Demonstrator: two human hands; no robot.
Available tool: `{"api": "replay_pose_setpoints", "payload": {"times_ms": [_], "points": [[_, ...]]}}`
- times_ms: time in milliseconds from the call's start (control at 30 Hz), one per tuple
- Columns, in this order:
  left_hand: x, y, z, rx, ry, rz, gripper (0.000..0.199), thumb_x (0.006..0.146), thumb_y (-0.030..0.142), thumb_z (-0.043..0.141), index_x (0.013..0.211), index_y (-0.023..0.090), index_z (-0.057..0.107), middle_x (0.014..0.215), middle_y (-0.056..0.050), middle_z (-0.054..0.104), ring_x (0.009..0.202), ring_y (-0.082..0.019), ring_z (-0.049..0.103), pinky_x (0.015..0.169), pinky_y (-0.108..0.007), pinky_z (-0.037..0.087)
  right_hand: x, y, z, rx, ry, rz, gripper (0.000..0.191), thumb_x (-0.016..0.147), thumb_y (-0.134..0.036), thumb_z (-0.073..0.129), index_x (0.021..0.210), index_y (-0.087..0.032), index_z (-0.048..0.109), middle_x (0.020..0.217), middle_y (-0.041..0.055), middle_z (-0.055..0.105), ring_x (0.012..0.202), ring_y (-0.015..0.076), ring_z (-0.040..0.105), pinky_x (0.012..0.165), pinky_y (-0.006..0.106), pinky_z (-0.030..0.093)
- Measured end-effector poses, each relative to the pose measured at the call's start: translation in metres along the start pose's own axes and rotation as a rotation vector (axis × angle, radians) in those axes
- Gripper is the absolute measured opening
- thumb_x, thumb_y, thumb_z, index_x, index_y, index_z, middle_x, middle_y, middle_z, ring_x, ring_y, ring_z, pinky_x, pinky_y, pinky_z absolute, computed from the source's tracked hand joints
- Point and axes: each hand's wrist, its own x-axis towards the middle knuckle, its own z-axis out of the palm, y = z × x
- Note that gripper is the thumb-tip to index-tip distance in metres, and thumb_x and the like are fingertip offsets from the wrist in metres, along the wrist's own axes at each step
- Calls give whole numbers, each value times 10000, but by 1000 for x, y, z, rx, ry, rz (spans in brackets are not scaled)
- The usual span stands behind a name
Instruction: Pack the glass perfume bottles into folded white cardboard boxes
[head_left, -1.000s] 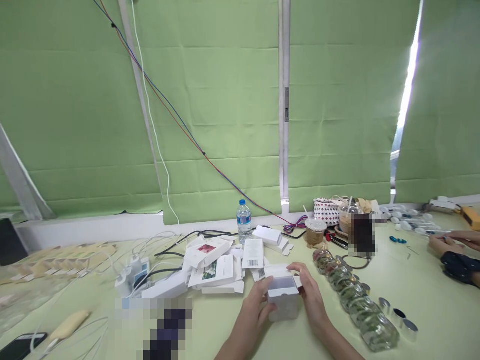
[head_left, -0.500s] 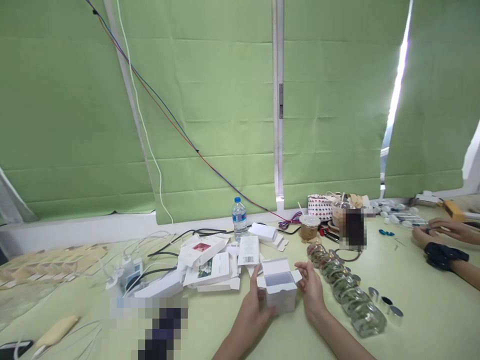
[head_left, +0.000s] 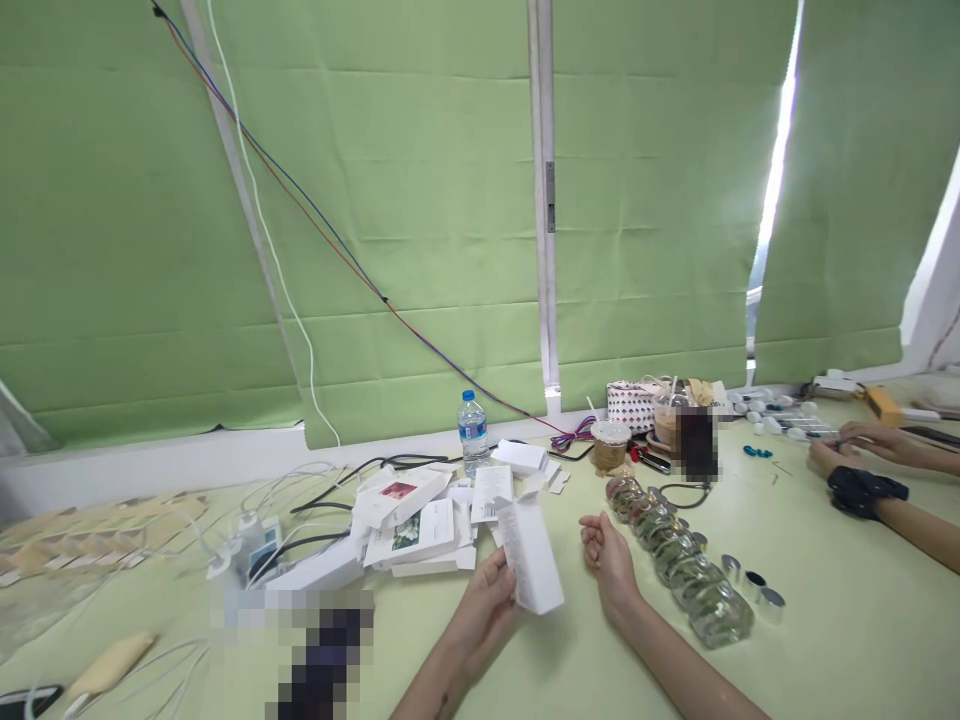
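Observation:
A small white box (head_left: 534,556) is held up and tilted over the table, its flaps standing open at the top. My left hand (head_left: 486,606) grips its left side between thumb and fingers. To the right of the box, my right hand (head_left: 609,568) rests apart from it with its fingers curled in and nothing visible in them. A row of glass jars (head_left: 681,565) stands just right of that hand, with several silver lids (head_left: 771,603) beside it. Flattened white boxes (head_left: 420,535) lie piled behind and left of my left hand.
A water bottle (head_left: 473,432) and an iced drink cup (head_left: 610,446) stand near the wall. Cables and a power strip (head_left: 244,550) lie at left. At far right, another person's hands (head_left: 862,450) work near white parts.
My left hand has turned and tilted the white box. The right hand has let go of its flap and curled its fingers. The view has shifted slightly.

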Motion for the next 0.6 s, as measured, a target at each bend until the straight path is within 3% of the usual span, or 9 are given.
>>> {"api": "replay_pose_setpoints", "payload": {"times_ms": [133,267,467,600], "points": [[-6,6,-4,-295,-84,-117,429,753,277,732,1145,129,638,868,-45,668,697,-119,624,667,-250,558,-1,1,-1,-2,-7,23,475,650,-621,669,706,-152,617,510,-55,520,358,34,318,369,182,182],[-7,6,-11,-386,-162,-99,407,763,222,721,1151,127,645,818,-35,671,629,-80,615,612,-163,550,-2,2,-2,-12,-17,41,470,667,-608,662,721,-142,632,528,-47,529,372,38,336,372,185,194],[-6,5,-15,-429,-148,-102,358,761,207,730,1109,145,671,820,-40,700,638,-71,636,630,-131,544,-3,1,-1,-32,-28,48,467,661,-608,668,704,-145,632,530,-42,530,377,42,340,376,187,198],[-4,5,-9,-357,-80,-82,379,747,225,743,1114,168,664,869,-48,709,701,-111,647,665,-193,547,-4,-1,1,-46,-33,43,464,649,-612,670,690,-152,629,521,-43,526,365,43,327,371,191,186]]}}
